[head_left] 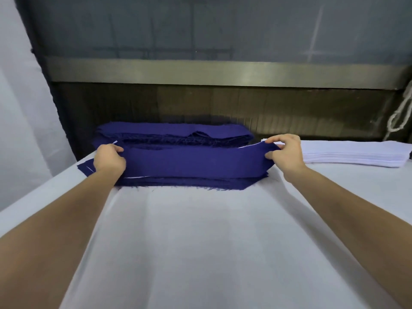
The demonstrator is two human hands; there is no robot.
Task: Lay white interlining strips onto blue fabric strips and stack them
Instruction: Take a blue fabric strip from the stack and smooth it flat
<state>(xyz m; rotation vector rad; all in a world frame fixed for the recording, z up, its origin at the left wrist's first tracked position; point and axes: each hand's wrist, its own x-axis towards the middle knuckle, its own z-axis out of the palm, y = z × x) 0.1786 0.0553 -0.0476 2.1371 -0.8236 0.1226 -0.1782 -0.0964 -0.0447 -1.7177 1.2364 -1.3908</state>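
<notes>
The blue fabric strip (194,161) is long, deep blue and smooth-faced. A thin white edge shows along its upper right rim and at its upper left corner. It is stretched between the hands and tilted up toward the camera. The left hand (109,158) grips its left end with curled fingers. The right hand (286,150) pinches its right end between thumb and fingers. The strip's lower edge meets the layered stack (189,182) of blue strips with frayed edges lying on the white tabletop (200,241). A blue pile (174,132) lies just behind. The white interlining stack (356,156) lies beside the right hand.
</notes>
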